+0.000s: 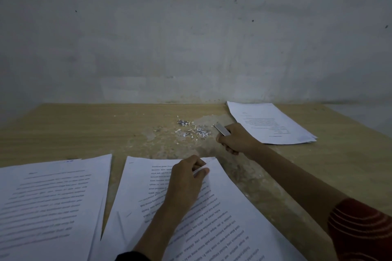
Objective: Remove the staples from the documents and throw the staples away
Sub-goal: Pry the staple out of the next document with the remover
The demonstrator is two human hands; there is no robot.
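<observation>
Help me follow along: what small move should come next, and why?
Probably move the right hand, gripping the metal tool, to the corner of the middle document that the left hand pinches; the tool is over by the scrap pile.

Two bare hands, left hand [186, 178] and right hand [237, 140], on uncovered forearms [297, 178]. Right sleeve [360, 229]: rust-red cloth crossed by thin, paler curved stripes in nested arcs, ending well above the wrist. Left sleeve [130, 257]: dark, near black, plain as far as visible, only a narrow strip at the lower edge of view. Dim light; finer weave not discernible.
</observation>
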